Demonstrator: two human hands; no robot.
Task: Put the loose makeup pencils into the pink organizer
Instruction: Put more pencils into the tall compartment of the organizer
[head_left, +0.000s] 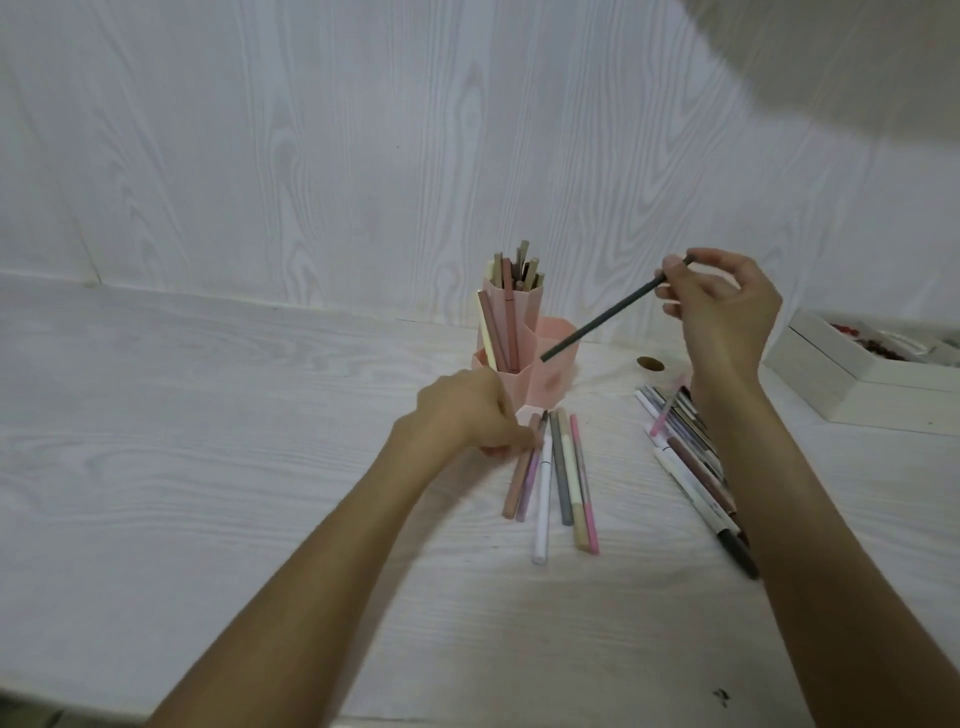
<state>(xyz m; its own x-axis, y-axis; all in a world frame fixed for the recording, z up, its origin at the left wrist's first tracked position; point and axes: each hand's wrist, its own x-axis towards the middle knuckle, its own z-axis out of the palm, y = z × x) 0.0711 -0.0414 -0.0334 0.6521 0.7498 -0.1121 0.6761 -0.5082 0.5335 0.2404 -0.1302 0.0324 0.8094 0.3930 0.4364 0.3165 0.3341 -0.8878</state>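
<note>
The pink organizer (550, 358) stands on the white table near the wall, with several pencils upright in its tall back compartments. My right hand (722, 312) pinches the top end of a dark grey pencil (605, 319), which slants down with its lower tip over a low front compartment. My left hand (462, 410) rests against the organizer's front left side, its fingers curled round the base. Several loose pencils (553, 478) lie in a fan just in front of the organizer. A second heap of pencils (691, 457) lies to the right, partly hidden by my right forearm.
A white open box (852, 384) with small dark red items stands at the right edge of the table. A small brown round object (650, 363) lies behind the right heap. The wood-grain wall (363, 156) rises right behind the organizer.
</note>
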